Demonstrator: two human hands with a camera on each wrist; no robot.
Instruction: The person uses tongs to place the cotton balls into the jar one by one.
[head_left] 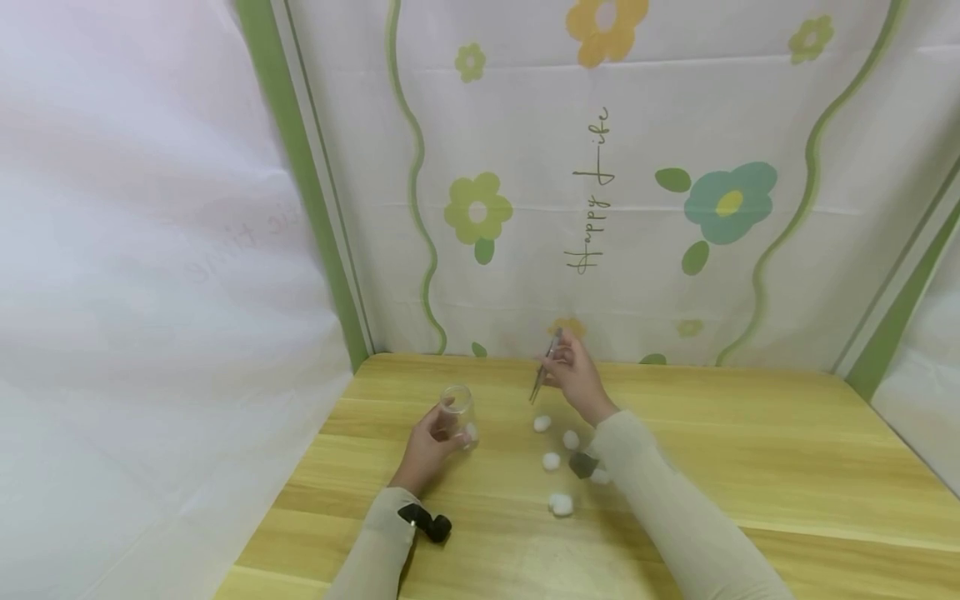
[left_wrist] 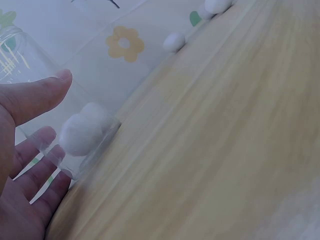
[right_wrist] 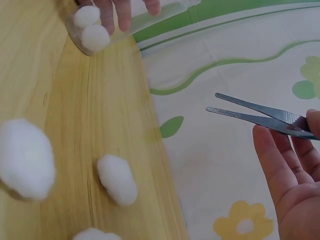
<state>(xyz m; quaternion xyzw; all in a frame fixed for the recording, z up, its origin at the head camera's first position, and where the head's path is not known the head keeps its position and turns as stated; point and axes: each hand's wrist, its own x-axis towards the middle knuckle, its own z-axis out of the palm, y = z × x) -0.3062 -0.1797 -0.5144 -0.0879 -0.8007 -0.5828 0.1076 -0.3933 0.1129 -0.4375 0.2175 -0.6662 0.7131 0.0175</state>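
My left hand [head_left: 426, 454] grips a clear glass jar [head_left: 459, 407] that stands upright on the table, thumb on the near side and fingers around the other. Two white cotton balls [left_wrist: 80, 135] lie at the jar's bottom. Above the table, my right hand [head_left: 581, 385] pinches metal tweezers [right_wrist: 260, 116] between thumb and fingers. The tweezers' tips point down, apart from each other, with nothing between them. Below and to the right of those tips, several loose cotton balls [head_left: 551, 461] are scattered on the wood; one is partly hidden by the right wrist.
The wooden table [head_left: 750, 467] reaches back to a white curtain [head_left: 525, 125] with flowers and lettering. Another white curtain [head_left: 150, 292] hangs along the left side. A black wrist camera [head_left: 431, 525] sits on the left sleeve, and a dark one [head_left: 582, 465] is at the right wrist.
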